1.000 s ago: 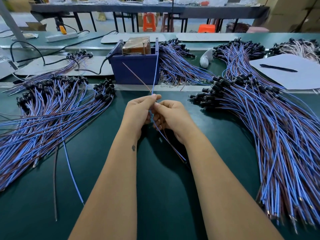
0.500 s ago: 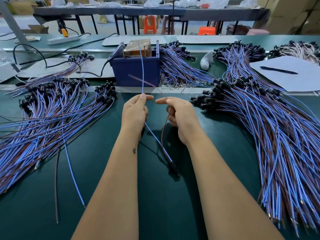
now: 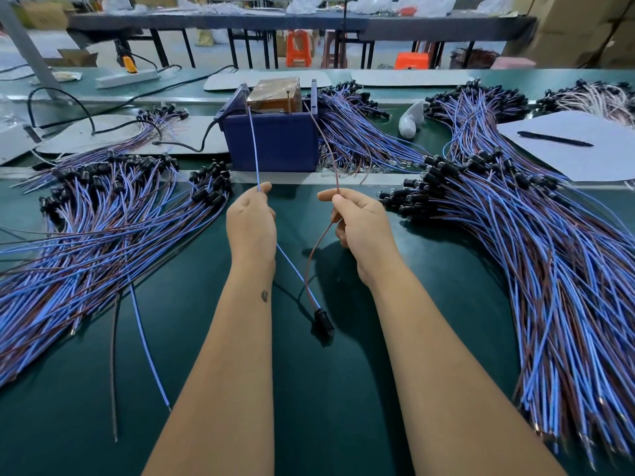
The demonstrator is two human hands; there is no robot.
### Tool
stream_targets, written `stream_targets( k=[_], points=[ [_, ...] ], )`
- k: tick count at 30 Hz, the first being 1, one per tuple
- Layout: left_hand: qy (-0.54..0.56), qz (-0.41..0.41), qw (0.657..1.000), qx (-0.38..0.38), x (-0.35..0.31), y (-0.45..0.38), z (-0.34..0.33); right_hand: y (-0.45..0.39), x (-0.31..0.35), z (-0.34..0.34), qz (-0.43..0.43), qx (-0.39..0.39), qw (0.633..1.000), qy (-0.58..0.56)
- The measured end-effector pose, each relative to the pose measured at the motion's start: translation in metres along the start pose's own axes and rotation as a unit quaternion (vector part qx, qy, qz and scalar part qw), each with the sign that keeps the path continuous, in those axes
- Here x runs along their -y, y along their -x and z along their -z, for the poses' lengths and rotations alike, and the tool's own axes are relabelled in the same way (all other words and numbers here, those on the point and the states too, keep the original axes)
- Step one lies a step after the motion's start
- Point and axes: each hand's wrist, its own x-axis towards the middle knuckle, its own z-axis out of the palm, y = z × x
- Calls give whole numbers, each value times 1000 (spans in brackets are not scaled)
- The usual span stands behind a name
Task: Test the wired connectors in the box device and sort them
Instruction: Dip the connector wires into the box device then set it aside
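green bench mat (image 3: pixel 343 389), wire piles both sides, workshop tables behind, hands (l (image 3: pixel 252 224) pinching blue wire (image 3: pixel 255 149), r (image 3: pixel 360 224) brown wire (image 3: pixel 330 156))

Two bare forearms reach into view from the lower edge, uncovered from wrist to elbow, with no sleeve showing anywhere in the picture. The left hand (image 3: pixel 252 223) and the right hand (image 3: pixel 360 223) wear no gloves, and neither shows a ring, watch or wristband. A small dark mark (image 3: pixel 264 296), apparently a tattoo though too small to read, sits on the back of the left forearm just below the wrist. Fingernails are short where visible on the right hand; any polish is unclear at this distance.
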Motion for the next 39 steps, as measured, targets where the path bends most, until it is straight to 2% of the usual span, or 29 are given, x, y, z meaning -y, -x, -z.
stream_targets(
  k=[20,39],
  points=[
    [15,-25,999,-24,-2,1,0,-3,-5,-5,35,-50,998,19],
    [23,-29,998,-56,-4,1,1,-4,-5,-8,25,-39,996,73]
  ],
)
